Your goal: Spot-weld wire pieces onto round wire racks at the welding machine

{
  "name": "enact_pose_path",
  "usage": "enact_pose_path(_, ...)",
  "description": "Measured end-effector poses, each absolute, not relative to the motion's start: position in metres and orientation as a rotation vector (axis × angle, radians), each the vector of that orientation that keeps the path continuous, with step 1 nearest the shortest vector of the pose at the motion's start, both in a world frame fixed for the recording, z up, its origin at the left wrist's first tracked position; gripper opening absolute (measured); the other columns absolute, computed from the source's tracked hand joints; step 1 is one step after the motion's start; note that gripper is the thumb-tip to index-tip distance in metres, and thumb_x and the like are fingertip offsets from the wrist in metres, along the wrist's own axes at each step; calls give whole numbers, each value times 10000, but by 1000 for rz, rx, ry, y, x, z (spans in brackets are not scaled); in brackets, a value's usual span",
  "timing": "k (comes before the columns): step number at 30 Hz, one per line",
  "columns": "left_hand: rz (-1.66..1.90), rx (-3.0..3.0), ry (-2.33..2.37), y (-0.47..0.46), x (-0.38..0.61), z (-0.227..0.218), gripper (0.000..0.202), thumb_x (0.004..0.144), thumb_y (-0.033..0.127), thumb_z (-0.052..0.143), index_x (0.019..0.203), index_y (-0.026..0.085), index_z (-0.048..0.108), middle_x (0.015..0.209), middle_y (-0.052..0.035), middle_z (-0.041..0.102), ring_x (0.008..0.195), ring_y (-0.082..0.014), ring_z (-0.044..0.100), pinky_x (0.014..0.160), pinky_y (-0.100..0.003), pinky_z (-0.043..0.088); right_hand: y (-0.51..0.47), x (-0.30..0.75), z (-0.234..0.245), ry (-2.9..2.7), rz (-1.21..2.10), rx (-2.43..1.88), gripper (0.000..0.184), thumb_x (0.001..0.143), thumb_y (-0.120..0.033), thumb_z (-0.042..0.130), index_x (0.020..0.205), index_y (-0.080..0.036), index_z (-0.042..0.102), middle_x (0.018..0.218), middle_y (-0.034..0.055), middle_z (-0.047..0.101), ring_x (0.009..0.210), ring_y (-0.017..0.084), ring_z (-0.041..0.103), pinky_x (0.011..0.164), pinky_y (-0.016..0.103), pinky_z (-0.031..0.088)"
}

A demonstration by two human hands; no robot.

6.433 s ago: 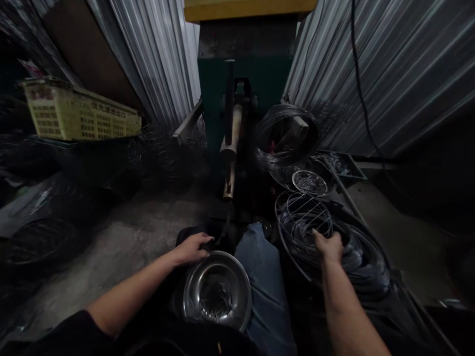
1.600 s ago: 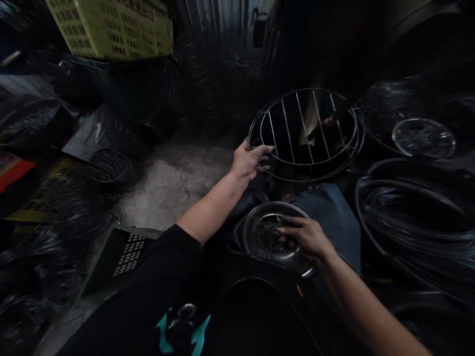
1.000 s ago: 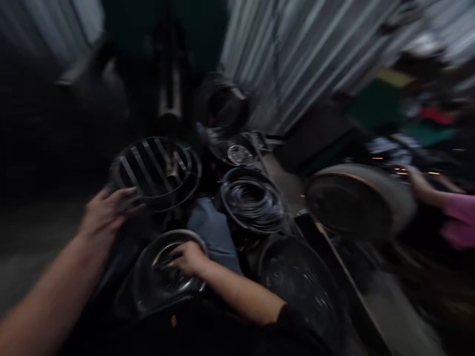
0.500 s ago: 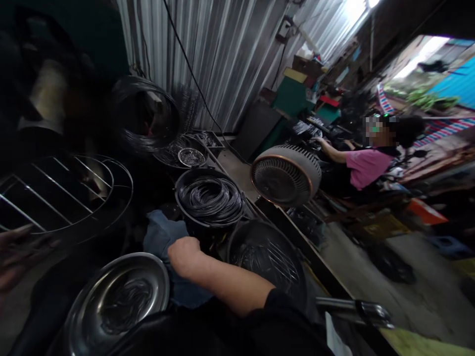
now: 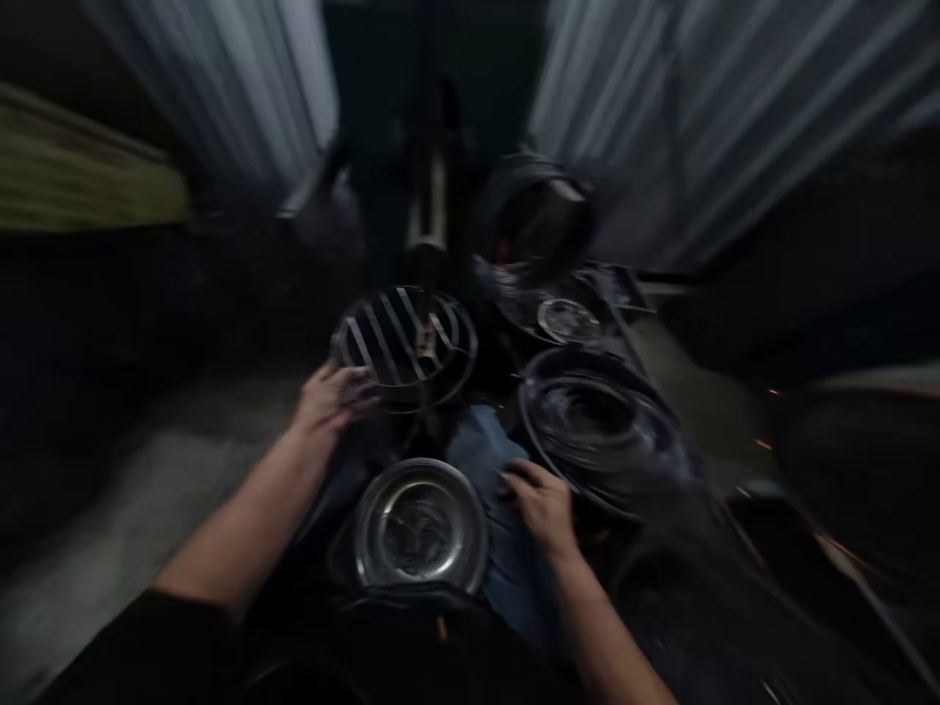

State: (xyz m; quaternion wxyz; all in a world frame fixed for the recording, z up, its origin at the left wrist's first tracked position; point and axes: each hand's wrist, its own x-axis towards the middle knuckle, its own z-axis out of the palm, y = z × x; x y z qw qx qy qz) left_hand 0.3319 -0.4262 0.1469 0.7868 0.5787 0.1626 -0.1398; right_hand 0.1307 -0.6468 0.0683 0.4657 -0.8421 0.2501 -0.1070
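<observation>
A round wire rack [image 5: 380, 338] with parallel bars sits under the electrode of a dark machine [image 5: 427, 230]. My left hand [image 5: 330, 399] is closed on the rack's near-left rim, its fingers blurred. Over a blue cloth [image 5: 481, 441] my right hand [image 5: 541, 501] has its fingers pinched together; whatever is between the fingertips is too small and dark to make out. Between my forearms stands a shiny steel bowl [image 5: 367, 548] with thin metal pieces [image 5: 415, 534] lying in it.
To the right is a dark basin [image 5: 529, 421] with wire rings [image 5: 587, 411]. Behind it stands a smaller round dish [image 5: 569, 321]. Corrugated metal wall [image 5: 624, 147] rises at the back. Small orange sparks [image 5: 764, 445] show at right.
My view has swung left, so the fan and the person in pink are out of sight. Both my hands now show fully; the right one's fingers have come into view, pinched above the cloth.
</observation>
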Motion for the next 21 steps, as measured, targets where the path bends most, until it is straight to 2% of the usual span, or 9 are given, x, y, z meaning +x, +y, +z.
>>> enact_pose_path(1,-331,1224,345,-422,338,140,353,589,76,760,892,171,608,786,2,696,680,-166,704,666,-325,602,-648,132,63,640,-276,-1989,434,811,-520,545,903,-135,722,743,124,744,606,256,705,514,331,555)
enact_pose_path(2,-341,1200,368,-421,344,133,379,580,82,756,907,181,593,777,7,684,662,-169,696,670,-358,600,-649,134,58,724,-309,-1818,427,719,-546,659,864,-147,711,683,104,727,555,245,681,489,319,538)
enact_pose_path(5,-365,1144,406,-422,358,118,424,559,115,762,928,196,571,796,6,675,653,-182,683,655,-403,588,-654,140,53,744,-247,-1695,408,626,-537,772,782,-173,672,587,66,686,491,200,628,457,277,502)
enact_pose_path(8,-378,1114,378,-424,361,115,443,545,145,784,931,197,574,820,-1,671,650,-183,675,639,-395,577,-656,146,54,743,-189,-1657,433,590,-552,815,751,-179,666,568,51,672,468,177,602,437,261,483)
enact_pose_path(14,-403,1131,330,-419,369,122,435,553,162,791,921,201,563,814,-14,672,639,-180,663,600,-350,553,-657,156,54,742,-136,-1648,527,540,-588,872,806,-173,683,612,63,699,533,199,657,496,272,534)
enact_pose_path(18,-411,1144,312,-417,369,128,411,569,170,786,918,198,571,807,-12,661,649,-173,657,638,-368,557,-657,160,57,762,-89,-1613,546,503,-593,893,754,-172,652,586,71,687,518,202,660,471,262,512)
enact_pose_path(21,-423,1154,290,-416,370,130,410,564,168,785,912,203,572,777,7,637,654,-171,653,668,-378,551,-657,163,57,743,-70,-1590,575,482,-609,896,746,-181,618,560,44,661,493,196,651,442,251,486)
